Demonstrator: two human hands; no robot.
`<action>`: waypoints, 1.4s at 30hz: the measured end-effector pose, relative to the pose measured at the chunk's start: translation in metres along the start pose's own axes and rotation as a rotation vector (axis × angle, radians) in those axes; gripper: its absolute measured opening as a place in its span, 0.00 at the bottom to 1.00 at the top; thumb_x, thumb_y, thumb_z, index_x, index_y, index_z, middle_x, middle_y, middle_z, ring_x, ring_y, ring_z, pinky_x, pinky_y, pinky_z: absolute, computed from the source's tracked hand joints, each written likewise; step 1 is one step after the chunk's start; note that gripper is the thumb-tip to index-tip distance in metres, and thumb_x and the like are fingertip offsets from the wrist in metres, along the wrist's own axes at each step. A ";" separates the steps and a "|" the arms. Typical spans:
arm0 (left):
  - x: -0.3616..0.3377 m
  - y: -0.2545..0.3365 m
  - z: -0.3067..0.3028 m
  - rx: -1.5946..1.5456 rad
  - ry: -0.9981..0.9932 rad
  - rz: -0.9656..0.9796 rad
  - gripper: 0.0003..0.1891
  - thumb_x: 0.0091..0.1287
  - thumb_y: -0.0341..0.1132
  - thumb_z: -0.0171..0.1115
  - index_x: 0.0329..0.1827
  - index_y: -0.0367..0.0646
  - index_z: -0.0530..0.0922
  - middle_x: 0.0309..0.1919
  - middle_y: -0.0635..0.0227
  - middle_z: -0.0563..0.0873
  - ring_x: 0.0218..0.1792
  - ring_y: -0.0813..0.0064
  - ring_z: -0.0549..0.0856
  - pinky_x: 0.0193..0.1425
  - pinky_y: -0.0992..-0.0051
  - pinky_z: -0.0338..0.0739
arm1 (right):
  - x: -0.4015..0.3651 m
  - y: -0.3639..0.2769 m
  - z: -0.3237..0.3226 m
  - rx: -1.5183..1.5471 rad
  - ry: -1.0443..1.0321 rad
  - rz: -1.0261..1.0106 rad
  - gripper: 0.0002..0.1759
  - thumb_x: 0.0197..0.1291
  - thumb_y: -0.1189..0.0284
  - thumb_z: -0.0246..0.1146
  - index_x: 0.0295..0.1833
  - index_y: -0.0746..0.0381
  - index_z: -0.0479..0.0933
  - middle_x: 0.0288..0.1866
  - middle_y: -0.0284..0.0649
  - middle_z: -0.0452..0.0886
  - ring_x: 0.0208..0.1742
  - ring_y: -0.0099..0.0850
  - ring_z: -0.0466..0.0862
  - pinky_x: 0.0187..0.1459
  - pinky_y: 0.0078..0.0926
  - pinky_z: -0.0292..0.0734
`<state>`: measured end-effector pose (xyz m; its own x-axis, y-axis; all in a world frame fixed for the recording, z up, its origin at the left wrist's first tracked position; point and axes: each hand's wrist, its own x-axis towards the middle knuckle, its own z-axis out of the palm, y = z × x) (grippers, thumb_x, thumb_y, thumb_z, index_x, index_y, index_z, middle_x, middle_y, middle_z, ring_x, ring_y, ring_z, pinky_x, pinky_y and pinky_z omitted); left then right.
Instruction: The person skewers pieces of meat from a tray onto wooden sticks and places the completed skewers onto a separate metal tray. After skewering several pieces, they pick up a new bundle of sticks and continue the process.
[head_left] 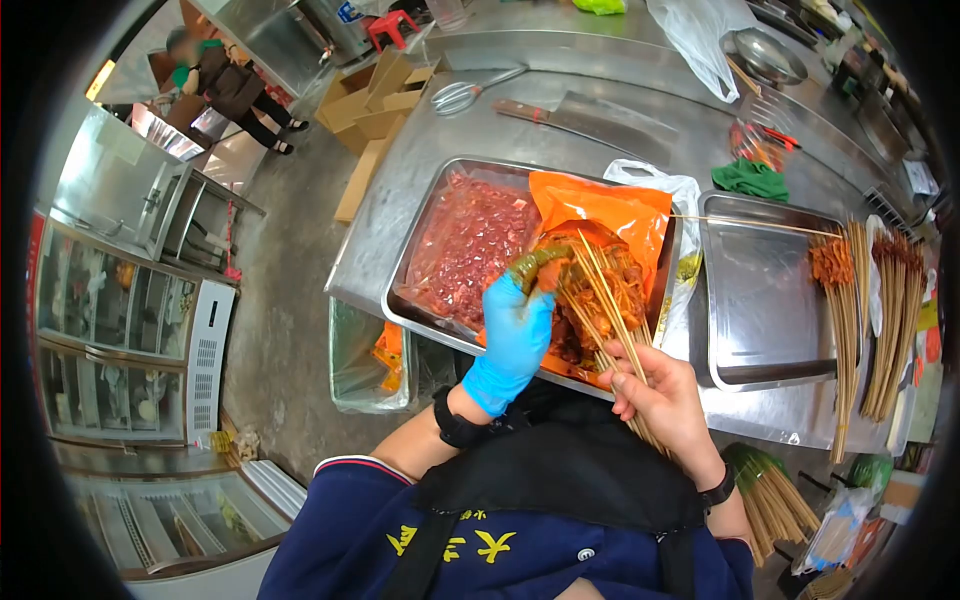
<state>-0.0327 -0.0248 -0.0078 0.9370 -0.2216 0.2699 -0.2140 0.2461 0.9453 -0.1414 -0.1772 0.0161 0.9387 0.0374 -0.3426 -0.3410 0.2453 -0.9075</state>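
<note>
Sticks (608,291), several, in the right hand (655,385): bare, the grip pinching them between thumb and fingers, upper ends slanting over the sauced meat (625,275). Left hand (515,325) in a blue glove, fingers curled and smeared orange, at the near-left side of that meat, beside the stick ends. Whether the left grip pinches a piece, cannot tell; fingertips partly hidden.

Sauced meat sits in an open orange bag (600,200), right half of a steel tray (398,285). Left half of same tray: clear bag of red meat (470,240), lying flat. Tray rests on the steel surface (440,130), close to the person's body.

Just right, a second tray (765,310). One long stick spans its far side. Loaded skewers (833,265) lie along its right edge, meat at the far end, bare ends toward the person; a larger bundle (896,290) farther right.

Far side of surface: whisk (458,97), cleaver (590,125), green cloth (752,178). Bin (345,360) with clear liner on the floor, left of surface. Another person (235,80) stands well apart, upper left, near cardboard boxes (365,105).
</note>
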 end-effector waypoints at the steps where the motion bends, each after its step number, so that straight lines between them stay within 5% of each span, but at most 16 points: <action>1: -0.005 -0.002 0.002 0.014 -0.038 -0.020 0.14 0.64 0.26 0.52 0.52 0.32 0.72 0.45 0.67 0.79 0.44 0.80 0.77 0.49 0.78 0.71 | 0.000 0.000 0.000 -0.001 0.003 0.000 0.19 0.59 0.81 0.52 0.58 0.68 0.68 0.36 0.39 0.79 0.24 0.17 0.74 0.26 0.13 0.73; 6: 0.009 -0.002 -0.009 -0.002 -0.054 -0.043 0.15 0.65 0.30 0.52 0.53 0.33 0.72 0.46 0.67 0.79 0.46 0.78 0.77 0.52 0.77 0.70 | -0.003 -0.003 0.000 0.002 0.015 -0.004 0.19 0.59 0.80 0.52 0.58 0.68 0.68 0.36 0.38 0.79 0.24 0.16 0.74 0.25 0.13 0.72; 7: 0.014 0.000 -0.006 -0.007 -0.021 -0.041 0.14 0.63 0.25 0.48 0.50 0.31 0.74 0.39 0.68 0.81 0.37 0.83 0.77 0.42 0.82 0.72 | -0.003 -0.004 -0.001 0.000 0.016 -0.006 0.19 0.59 0.80 0.52 0.58 0.68 0.68 0.36 0.38 0.79 0.24 0.16 0.74 0.25 0.13 0.72; 8: 0.017 -0.002 -0.008 -0.008 -0.020 -0.040 0.14 0.63 0.25 0.48 0.50 0.31 0.74 0.39 0.68 0.81 0.37 0.83 0.77 0.42 0.82 0.72 | -0.002 -0.003 -0.001 0.015 0.002 -0.005 0.19 0.60 0.80 0.52 0.58 0.68 0.68 0.37 0.38 0.79 0.24 0.16 0.74 0.26 0.13 0.72; 10: 0.019 -0.007 -0.015 -0.258 0.038 -0.313 0.13 0.64 0.26 0.50 0.51 0.32 0.74 0.41 0.66 0.81 0.40 0.81 0.79 0.44 0.81 0.74 | -0.002 -0.002 0.000 0.034 -0.014 0.000 0.19 0.60 0.80 0.52 0.58 0.68 0.67 0.37 0.38 0.79 0.24 0.16 0.74 0.26 0.12 0.72; 18: 0.035 0.005 -0.028 -0.364 -0.046 -0.512 0.12 0.66 0.34 0.51 0.47 0.37 0.76 0.38 0.65 0.83 0.34 0.72 0.83 0.38 0.72 0.79 | -0.001 0.000 -0.004 0.107 -0.053 -0.007 0.18 0.60 0.79 0.53 0.57 0.70 0.67 0.37 0.37 0.79 0.24 0.16 0.74 0.25 0.12 0.71; 23: 0.039 0.019 -0.025 -0.595 -0.051 -0.796 0.13 0.67 0.33 0.48 0.50 0.36 0.73 0.43 0.62 0.81 0.42 0.71 0.81 0.43 0.71 0.79 | 0.000 0.000 -0.006 0.159 -0.070 0.014 0.19 0.59 0.79 0.54 0.57 0.70 0.68 0.36 0.38 0.79 0.24 0.16 0.74 0.24 0.11 0.71; 33: 0.030 0.006 -0.034 -0.620 -0.052 -0.867 0.15 0.68 0.31 0.46 0.56 0.36 0.68 0.49 0.59 0.77 0.47 0.66 0.79 0.49 0.68 0.78 | 0.001 -0.001 -0.004 0.139 -0.097 0.031 0.19 0.59 0.79 0.55 0.57 0.70 0.67 0.36 0.39 0.80 0.23 0.16 0.74 0.23 0.12 0.71; 42: 0.036 -0.003 -0.044 -0.563 -0.268 -0.837 0.15 0.67 0.33 0.48 0.55 0.38 0.69 0.46 0.60 0.79 0.45 0.66 0.81 0.47 0.69 0.79 | 0.001 0.001 -0.004 0.151 -0.074 0.008 0.19 0.59 0.79 0.54 0.57 0.70 0.67 0.36 0.39 0.80 0.23 0.17 0.74 0.24 0.12 0.71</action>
<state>0.0138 0.0082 -0.0087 0.6204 -0.7090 -0.3353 0.6994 0.3065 0.6457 -0.1409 -0.1806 0.0143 0.9392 0.1097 -0.3254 -0.3419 0.3870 -0.8563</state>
